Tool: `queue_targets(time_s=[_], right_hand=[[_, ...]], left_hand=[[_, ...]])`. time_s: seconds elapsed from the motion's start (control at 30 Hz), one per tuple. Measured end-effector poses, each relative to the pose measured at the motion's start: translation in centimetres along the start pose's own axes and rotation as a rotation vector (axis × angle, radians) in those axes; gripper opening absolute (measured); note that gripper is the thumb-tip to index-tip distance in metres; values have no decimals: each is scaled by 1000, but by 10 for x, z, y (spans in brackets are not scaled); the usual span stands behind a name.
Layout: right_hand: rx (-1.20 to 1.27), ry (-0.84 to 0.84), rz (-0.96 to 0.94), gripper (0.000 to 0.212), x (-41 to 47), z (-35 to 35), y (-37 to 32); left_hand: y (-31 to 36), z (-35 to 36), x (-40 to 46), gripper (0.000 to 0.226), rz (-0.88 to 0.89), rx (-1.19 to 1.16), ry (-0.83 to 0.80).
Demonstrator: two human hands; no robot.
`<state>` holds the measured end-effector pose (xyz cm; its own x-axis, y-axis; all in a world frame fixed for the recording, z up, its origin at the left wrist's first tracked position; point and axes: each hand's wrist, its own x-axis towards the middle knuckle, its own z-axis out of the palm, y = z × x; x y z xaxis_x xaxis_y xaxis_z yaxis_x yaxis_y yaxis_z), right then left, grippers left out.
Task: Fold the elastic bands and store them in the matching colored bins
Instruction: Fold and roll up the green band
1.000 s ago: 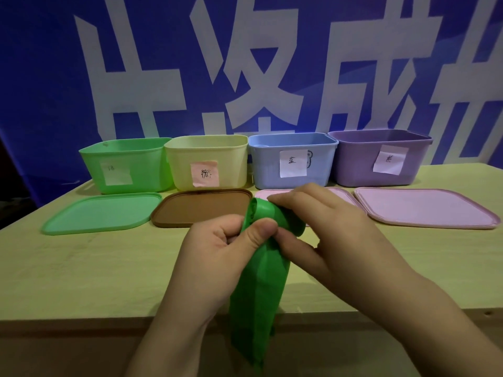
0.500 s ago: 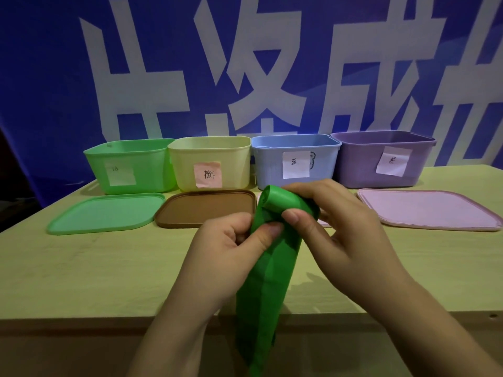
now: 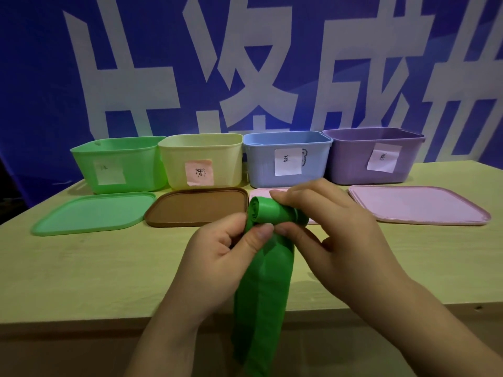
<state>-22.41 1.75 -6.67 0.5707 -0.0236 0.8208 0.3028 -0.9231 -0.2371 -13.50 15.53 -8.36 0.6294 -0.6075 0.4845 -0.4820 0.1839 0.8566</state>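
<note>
Green stretchy elastic band point(image 3: 261, 300) we pinch in both hands, left hand point(image 3: 217, 257) steadying, right hand point(image 3: 334, 229) gripping the roll, green plastic bin point(image 3: 119, 164) at ten o'clock.

- The band point(image 3: 262, 289) is looking like smooth, matt rubber, creasing softly.
- The bins, green point(image 3: 119, 164), yellow point(image 3: 201, 159), blue point(image 3: 285, 159) and purple point(image 3: 375, 156), are showing as smooth plastic with a faint sheen.
- The lids point(image 3: 92, 213) are looking like matt plastic.
- The labels point(image 3: 288, 161) are appearing as paper.
- The table point(image 3: 81, 268) is showing pale, matt wood.
</note>
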Motion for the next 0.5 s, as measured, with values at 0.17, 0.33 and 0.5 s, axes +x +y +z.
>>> queue_targets(time_s=[0.17, 0.33, 0.5], right_hand=[[-14, -51, -16, 29, 2, -3, 2], [-25, -92, -24, 37, 1, -1, 3], [180, -193, 52, 42, 7, -8, 6]], left_hand=[[3, -3, -3, 40, 32, -49, -63], [2, 0, -2, 67, 36, 26, 84], [7, -2, -3, 28, -21, -94, 115]])
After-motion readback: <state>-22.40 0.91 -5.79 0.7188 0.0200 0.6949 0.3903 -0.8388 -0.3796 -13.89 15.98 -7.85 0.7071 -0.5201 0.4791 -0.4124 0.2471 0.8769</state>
